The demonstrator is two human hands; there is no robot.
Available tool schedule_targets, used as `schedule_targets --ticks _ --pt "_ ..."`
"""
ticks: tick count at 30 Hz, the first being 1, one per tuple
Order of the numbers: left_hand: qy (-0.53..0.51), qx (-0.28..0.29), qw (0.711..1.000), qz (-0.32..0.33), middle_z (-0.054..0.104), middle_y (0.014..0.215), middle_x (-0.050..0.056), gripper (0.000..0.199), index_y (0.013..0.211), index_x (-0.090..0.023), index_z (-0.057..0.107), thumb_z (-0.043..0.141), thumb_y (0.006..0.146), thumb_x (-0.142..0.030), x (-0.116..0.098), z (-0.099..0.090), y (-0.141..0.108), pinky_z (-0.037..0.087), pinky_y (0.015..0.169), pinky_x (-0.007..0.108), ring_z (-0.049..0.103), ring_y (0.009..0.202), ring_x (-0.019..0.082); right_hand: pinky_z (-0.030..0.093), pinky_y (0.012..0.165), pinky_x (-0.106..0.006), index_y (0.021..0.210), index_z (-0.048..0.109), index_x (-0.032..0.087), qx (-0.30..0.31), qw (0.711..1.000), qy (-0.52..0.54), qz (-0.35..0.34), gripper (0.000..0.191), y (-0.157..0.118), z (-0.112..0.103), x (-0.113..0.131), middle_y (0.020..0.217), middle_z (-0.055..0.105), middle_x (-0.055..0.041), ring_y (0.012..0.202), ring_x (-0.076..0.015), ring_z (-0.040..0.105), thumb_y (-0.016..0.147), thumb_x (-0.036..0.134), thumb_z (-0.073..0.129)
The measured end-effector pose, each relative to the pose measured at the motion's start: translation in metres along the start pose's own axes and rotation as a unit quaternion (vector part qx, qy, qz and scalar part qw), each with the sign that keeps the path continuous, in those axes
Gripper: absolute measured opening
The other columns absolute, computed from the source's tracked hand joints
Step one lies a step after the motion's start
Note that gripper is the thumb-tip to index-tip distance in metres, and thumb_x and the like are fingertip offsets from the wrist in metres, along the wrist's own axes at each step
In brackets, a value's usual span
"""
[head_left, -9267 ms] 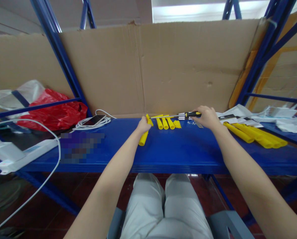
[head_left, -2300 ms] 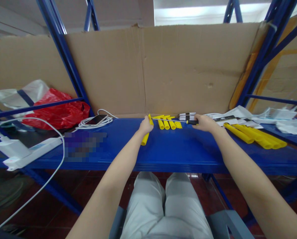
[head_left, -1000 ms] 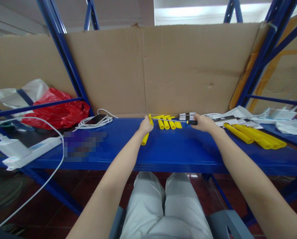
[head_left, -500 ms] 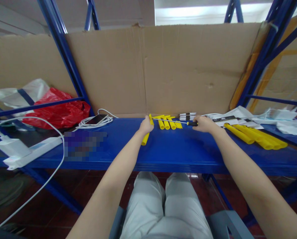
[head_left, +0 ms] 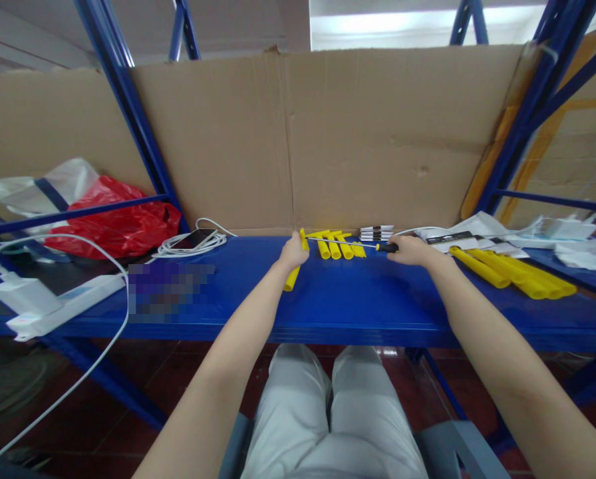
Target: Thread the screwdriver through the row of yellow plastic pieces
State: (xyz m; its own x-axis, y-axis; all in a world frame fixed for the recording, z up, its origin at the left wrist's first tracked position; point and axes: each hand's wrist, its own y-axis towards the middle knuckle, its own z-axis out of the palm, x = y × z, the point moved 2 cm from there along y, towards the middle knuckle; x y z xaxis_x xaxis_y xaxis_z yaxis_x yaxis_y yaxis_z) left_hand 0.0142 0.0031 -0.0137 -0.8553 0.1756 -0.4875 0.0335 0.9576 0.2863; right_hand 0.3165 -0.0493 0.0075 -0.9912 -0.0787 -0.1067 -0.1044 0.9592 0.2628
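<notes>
My left hand [head_left: 293, 251] is closed around a yellow tube-shaped piece [head_left: 292, 279] near the middle of the blue table [head_left: 362, 299]. My right hand [head_left: 408, 251] grips the black handle of a screwdriver [head_left: 388, 247]. Its long metal shaft runs left, and its tip meets the upper end of the piece in my left hand. Exactly where the tip enters is too small to make out. Between my hands, behind the shaft, lies a row of several yellow pieces [head_left: 334, 249] of the same colour.
Longer yellow tubes [head_left: 520, 273] lie at the right, beside white paper and a black-and-white item. A small stack of black-and-white pieces [head_left: 376, 233] sits at the back. Left are a coiled white cable [head_left: 193, 247], a power strip [head_left: 73, 306] and a red bag [head_left: 123, 216]. Cardboard [head_left: 368, 140] stands behind.
Hardly anything differs. The screwdriver's handle and my right hand have shifted very slightly; my left hand and the yellow piece stay in place.
</notes>
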Motion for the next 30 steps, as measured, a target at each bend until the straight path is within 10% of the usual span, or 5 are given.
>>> schedule_targets --ticks 30 --pt "-0.015 -0.003 1.0 -0.006 0.072 0.119 0.016 0.034 0.114 -0.021 0.049 0.062 0.084 -0.011 0.0001 0.0001 0.0 0.053 0.09 0.034 0.069 0.114 0.028 0.045 0.068 -0.032 0.095 0.065 0.023 -0.056 0.998 -0.017 0.006 0.021 -0.0043 -0.005 0.0046 0.091 0.076 -0.0111 0.087 -0.0284 0.07 0.077 0.034 0.061"
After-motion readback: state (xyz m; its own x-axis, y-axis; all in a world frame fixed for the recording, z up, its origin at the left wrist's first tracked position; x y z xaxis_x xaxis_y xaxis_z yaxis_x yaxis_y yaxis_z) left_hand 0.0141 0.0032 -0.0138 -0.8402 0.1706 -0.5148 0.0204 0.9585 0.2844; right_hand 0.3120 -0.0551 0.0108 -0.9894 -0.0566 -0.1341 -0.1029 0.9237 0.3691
